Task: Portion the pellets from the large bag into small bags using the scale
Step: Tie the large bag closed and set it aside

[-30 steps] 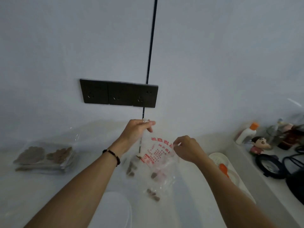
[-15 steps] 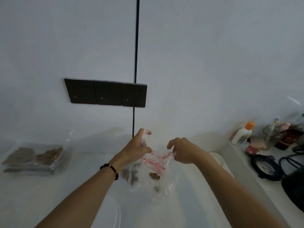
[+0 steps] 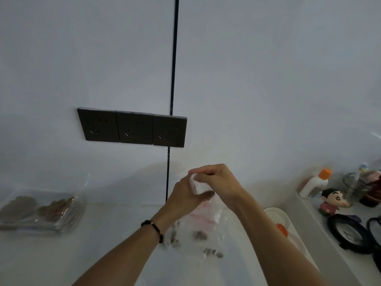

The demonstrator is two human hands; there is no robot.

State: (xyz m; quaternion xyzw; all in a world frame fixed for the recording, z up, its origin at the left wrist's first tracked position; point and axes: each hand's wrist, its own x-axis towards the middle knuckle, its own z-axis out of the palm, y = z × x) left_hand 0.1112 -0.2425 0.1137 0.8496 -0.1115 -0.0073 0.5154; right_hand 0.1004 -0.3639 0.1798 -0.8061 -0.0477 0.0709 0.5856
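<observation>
Both hands have come together since a second ago: they were apart, stretching the bag's mouth wide, and now they meet at its top. The left hand (image 3: pixel 185 195) grips the gathered neck of the bag (image 3: pixel 206 226) from below, thumb curled across the plastic, while the right hand (image 3: pixel 216 182) pinches the bunched top from above. My guess is the mouth is being twisted or knotted shut, which would explain why the hands sit so close and why the bag hangs free beneath them instead of lying on the desk (image 3: pixel 103 254).

Through the clear plastic a few pellets (image 3: pixel 212 252) lie in the bottom corners, with another small clump by the left wrist, which wears a dark bead bracelet (image 3: pixel 153 229). Red print on the bag shows only as a pink blur.

Off to the left, against the wall, flat clear packs (image 3: pixel 39 211) holding brown stuff are stacked, probably portions already done and set out of the way. I cannot make out a scale for certain; a white tray (image 3: pixel 276 215) with something orange sits just right of the right forearm. Further right stand a white bottle (image 3: pixel 315 182) with an orange cap and a figurine (image 3: pixel 332 201). Three dark sockets (image 3: pixel 132 127) are on the wall above.
</observation>
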